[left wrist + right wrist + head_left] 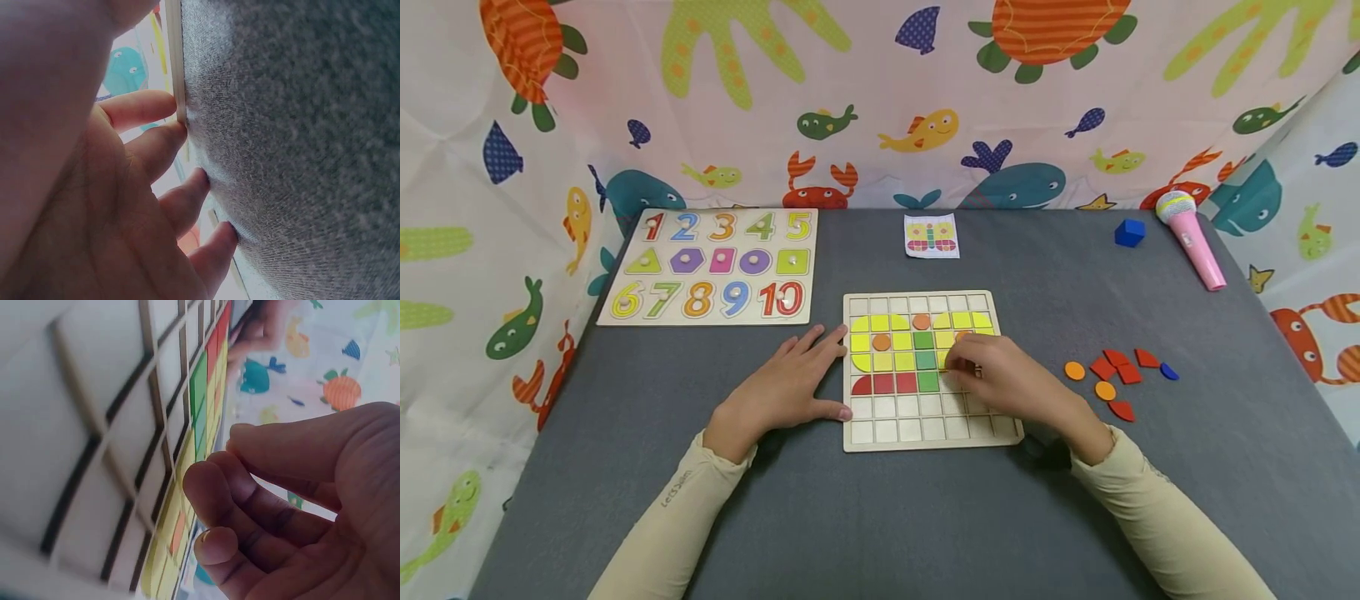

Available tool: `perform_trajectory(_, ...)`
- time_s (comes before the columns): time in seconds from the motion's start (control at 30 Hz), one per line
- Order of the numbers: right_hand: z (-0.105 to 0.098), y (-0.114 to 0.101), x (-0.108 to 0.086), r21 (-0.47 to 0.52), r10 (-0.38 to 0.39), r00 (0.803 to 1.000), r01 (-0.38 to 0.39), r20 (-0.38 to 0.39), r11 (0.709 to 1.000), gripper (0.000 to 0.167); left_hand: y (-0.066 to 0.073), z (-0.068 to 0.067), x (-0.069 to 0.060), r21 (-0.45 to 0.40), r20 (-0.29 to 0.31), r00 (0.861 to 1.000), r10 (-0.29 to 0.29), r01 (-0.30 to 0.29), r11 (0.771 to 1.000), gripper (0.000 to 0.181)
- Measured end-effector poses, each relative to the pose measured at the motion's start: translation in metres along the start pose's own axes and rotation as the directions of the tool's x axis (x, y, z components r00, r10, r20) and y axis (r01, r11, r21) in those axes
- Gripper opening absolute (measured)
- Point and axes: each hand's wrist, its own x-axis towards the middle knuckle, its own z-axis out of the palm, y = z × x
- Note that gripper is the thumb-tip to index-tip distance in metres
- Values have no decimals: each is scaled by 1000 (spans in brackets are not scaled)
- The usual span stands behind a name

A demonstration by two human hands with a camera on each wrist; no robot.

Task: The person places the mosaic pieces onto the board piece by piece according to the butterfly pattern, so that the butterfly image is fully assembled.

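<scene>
at the upper left of the frame, a pale number board, flat on the grey surface, bearing coloured numerals and knobbed shapes. left of centre, the left hand, fingers spread wide and holding nothing, thumb touching the left edge of the grid board. in the middle of the frame, that same board, lying flat: at its left, yellow pieces above a short row of dark red pieces; next, a green column; more yellow to the right, with orange discs in between. at upper centre, a small butterfly card. over the board's right half, the right hand, fingers bent and narrow (any piece between the fingertips: cannot tell). at right, loose orange discs, loose red pieces and a blue piece. at upper right, a blue cube, then a pink microphone, lying slantwise.
</scene>
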Motion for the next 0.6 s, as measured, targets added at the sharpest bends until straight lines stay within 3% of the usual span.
perform_trajectory(0.3,-19,14,-21,-3,54,994,-55,-97,998,13,-1,0,0,-2,-3,1000,3,-3,1000,96)
perform_trajectory(0.6,-35,26,-44,-22,146,981,-150,-131,988,11,0,0,-1,-7,-6,1000,4,-4,1000,96)
